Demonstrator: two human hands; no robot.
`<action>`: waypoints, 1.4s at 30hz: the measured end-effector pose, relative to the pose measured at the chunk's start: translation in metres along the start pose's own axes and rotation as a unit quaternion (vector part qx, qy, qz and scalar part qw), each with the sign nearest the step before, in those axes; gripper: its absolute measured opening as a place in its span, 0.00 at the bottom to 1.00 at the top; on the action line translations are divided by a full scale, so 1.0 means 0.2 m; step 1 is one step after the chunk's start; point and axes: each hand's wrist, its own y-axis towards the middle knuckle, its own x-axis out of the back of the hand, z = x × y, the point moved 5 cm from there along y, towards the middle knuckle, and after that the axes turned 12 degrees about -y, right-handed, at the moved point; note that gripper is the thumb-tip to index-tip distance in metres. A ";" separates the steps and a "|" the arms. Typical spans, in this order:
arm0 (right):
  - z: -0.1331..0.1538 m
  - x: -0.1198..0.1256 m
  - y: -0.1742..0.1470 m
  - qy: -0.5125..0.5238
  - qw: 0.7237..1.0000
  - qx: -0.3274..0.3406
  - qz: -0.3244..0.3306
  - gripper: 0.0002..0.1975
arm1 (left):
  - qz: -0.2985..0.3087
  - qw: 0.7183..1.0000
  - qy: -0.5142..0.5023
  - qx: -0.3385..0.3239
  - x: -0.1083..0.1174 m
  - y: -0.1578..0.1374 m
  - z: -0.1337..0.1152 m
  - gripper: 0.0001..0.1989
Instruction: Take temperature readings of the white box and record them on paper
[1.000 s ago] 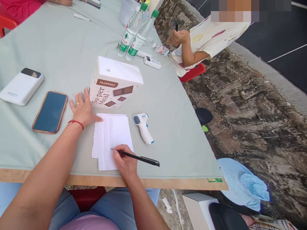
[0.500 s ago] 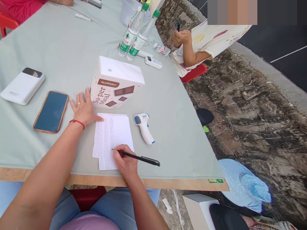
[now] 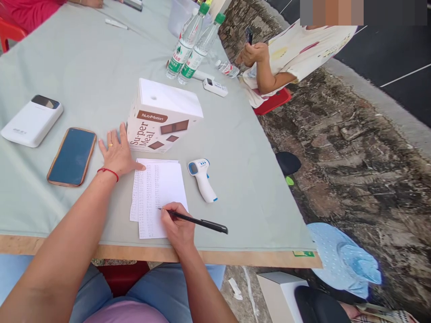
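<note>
My right hand (image 3: pixel 178 225) grips a black pen (image 3: pixel 198 221), its tip on the upper sheet of white paper (image 3: pixel 171 184). Columns of small handwriting cover the left half of that sheet, and another written sheet shows beneath it. My left hand (image 3: pixel 117 152) lies flat with fingers spread, its thumb on the paper's upper left corner. Its fingertips are beside a white NutriMotion box (image 3: pixel 171 98) standing upright behind the paper. A white and blue infrared thermometer (image 3: pixel 202 180) lies to the right of the sheets. To the left of my left hand is a smartphone (image 3: pixel 72 156).
A white power bank (image 3: pixel 32 121) sits at the far left. Two upright water bottles (image 3: pixel 193 58), a lying bottle (image 3: pixel 227 69) and a small white device (image 3: pixel 215 87) are behind the box. A person (image 3: pixel 279 63) holding a phone sits at right; a pink sleeve (image 3: pixel 33 13) shows top left.
My right hand and the pen have shifted slightly to the right along the paper. My left hand stays in place. The person at the right has moved a little.
</note>
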 end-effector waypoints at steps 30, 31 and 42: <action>0.01 -0.01 0.00 -0.018 0.999 0.025 0.010 0.04 | 0.010 1.000 0.029 0.000 0.01 -0.01 -0.02 0.75; 0.01 -0.01 0.00 -0.017 0.999 0.025 0.010 0.04 | 0.010 1.000 0.029 0.000 0.01 -0.01 -0.02 0.75; 0.01 0.00 0.00 -0.016 1.000 0.022 -0.007 0.04 | 0.017 0.999 0.035 0.011 0.01 -0.01 -0.02 0.75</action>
